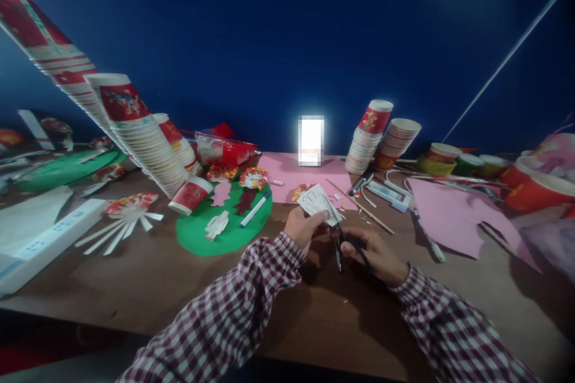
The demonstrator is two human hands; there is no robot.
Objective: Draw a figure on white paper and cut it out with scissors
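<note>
My left hand (pixel 302 226) pinches a small piece of white paper (pixel 318 202) with a dark outline drawn on it. In my right hand (pixel 375 251) is a pair of scissors (pixel 357 245) with dark handles, its blades up against the paper's lower right edge. A pen (pixel 338 254) lies on the table just below the two hands. Left of them, a green paper disc (pixel 193 238) bears a white cut-out (pixel 217 225), a pink cut-out (pixel 220 194), a dark red cut-out (pixel 245 202) and a marker (pixel 255 210).
Tall stacks of paper cups (pixel 139 137) lean at the left, shorter cup stacks (pixel 369 134) at the back right. Nearby are a white power strip (pixel 58 239), pink paper sheets (pixel 453 215), a wooden stick (pixel 363 209) and a bright blurred-out screen (pixel 311 139).
</note>
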